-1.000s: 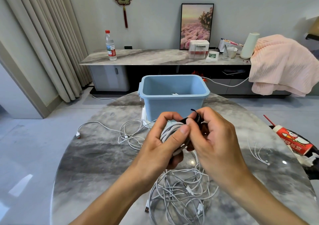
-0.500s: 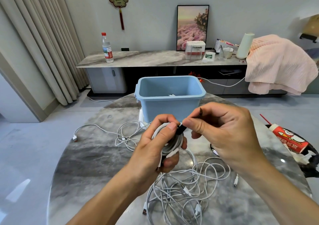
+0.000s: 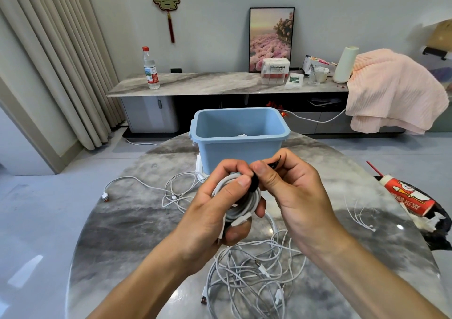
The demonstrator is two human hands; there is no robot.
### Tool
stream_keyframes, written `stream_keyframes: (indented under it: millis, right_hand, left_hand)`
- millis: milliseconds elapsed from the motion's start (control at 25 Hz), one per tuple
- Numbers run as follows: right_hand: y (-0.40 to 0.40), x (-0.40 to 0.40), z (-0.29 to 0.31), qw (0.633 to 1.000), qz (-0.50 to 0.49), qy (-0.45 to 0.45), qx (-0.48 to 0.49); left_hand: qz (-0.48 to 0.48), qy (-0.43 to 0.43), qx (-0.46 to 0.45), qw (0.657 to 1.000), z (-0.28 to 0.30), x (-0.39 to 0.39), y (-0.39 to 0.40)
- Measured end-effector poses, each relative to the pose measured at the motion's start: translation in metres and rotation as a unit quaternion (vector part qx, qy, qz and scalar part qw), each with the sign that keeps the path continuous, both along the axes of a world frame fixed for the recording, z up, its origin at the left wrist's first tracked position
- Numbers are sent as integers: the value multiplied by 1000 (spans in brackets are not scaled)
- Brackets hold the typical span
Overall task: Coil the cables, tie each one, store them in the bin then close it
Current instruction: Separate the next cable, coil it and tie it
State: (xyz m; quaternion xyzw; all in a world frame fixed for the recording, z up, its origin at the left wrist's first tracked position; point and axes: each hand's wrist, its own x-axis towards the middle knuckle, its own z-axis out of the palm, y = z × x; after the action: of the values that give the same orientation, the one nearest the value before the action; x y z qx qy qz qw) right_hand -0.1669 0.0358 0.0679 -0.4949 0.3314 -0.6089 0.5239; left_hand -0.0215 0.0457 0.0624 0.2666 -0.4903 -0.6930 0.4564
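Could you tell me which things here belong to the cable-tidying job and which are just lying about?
Part of the job:
- coiled white cable, held in the left hand
- black tie, pinched by the right hand
- loose cables on the table
- blue bin

Just lying about:
- water bottle
- pink blanket
- framed picture
- red tube

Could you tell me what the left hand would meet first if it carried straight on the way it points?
Probably the near wall of the blue bin, just beyond the left hand; the depth between them is unclear.
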Motion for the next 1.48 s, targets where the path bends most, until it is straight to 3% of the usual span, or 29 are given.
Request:
stream_keyframes:
  millis: [360,560,880,1240,1480]
  right_hand:
    - [2,-4,8,999,-6,39,-23]
    - [-1,-6,10,998,9,56,-6]
    - [-1,-10,15,990,89,-11,105]
    - [0,-8,11,986,110,-53,114]
    - [-1,-9,7,988,127,29,85]
  left_hand:
    - [-27,-9,13,1000,-1,1,1]
    - [-17,-29,-23,999,-6,0,1]
    - [2,-15,-86,996,-4,-4,4]
    - [35,-71,-156,985,-1,0,4]
    - [45,-85,-184,978,-1,2,4]
